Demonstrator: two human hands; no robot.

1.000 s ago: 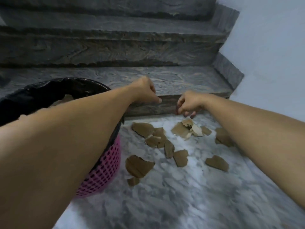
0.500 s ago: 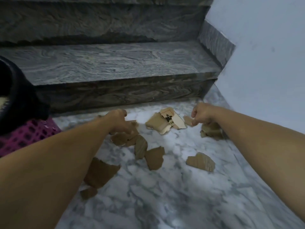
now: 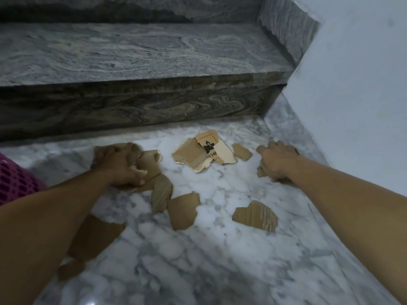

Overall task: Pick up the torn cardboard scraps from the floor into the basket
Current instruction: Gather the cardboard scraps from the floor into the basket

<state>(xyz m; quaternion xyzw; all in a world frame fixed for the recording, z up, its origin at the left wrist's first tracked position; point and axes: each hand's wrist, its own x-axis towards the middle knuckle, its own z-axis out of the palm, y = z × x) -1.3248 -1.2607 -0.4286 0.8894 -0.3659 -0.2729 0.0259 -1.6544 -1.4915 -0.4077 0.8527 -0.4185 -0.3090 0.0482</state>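
Left hand (image 3: 119, 167) and right hand (image 3: 278, 160) each clutch flat-lying cardboard scraps (image 3: 152, 164).

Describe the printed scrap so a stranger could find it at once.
Start at the dark stone step that crosses the marble floor. Just below it, between the left hand and right hand, lies the printed scrap. It alone shows a pale face with a black flame mark and digits; the rest are plain brown.

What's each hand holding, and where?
Left hand grips brown torn cardboard scraps at their left edges; right hand closes over another scrap, hold point hidden.
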